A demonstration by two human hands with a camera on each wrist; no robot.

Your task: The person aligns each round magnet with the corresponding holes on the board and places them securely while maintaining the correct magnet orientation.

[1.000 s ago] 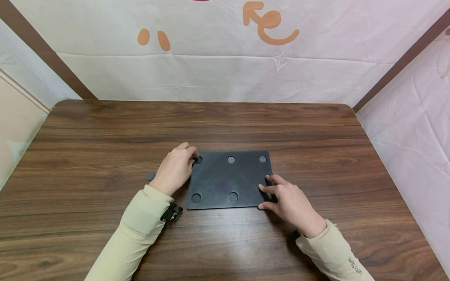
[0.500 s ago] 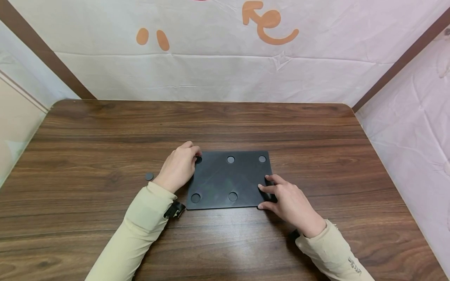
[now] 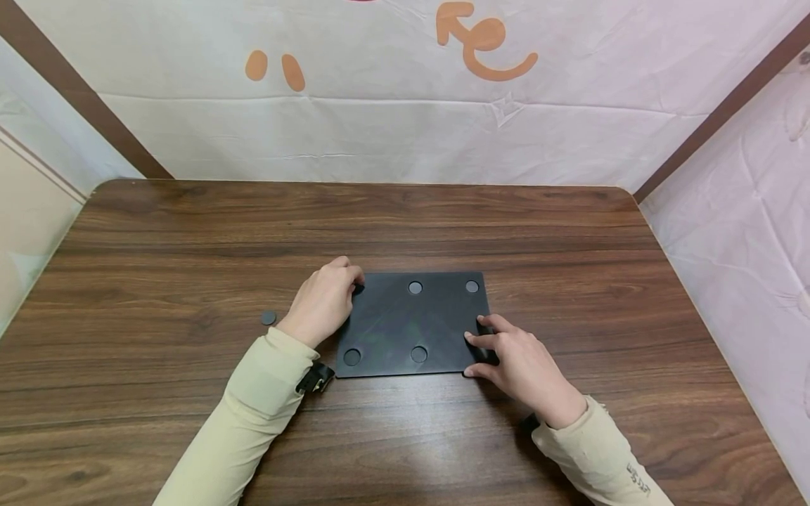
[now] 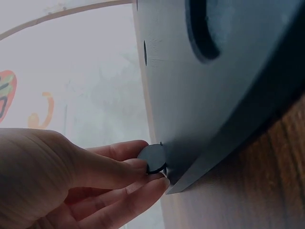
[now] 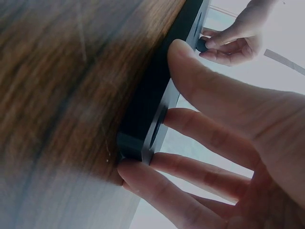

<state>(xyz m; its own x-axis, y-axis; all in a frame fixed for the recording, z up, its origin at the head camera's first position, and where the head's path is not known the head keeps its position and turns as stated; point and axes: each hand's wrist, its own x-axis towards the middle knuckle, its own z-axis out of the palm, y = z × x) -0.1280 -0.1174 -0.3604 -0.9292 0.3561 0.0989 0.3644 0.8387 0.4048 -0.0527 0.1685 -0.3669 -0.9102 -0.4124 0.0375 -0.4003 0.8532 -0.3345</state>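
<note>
So, our left hand grip pinches a dark disc at the upper-left corner of the black board, mid-frame; our right hand grip is spread, fingers touching its lower-right corner. Brown wood-grain counter below, loose disc left of centre. White sheeting up top.

I'm at a table in what looks like a small screened-off booth; whether that sits in a home, an office or a lab, I can't tell. The tabletop is brown wood grain with rounded far corners. Beyond it I face a creased white sheet with orange cartoon shapes, edged by brown bands, with more pale sheeting on my right.
</note>
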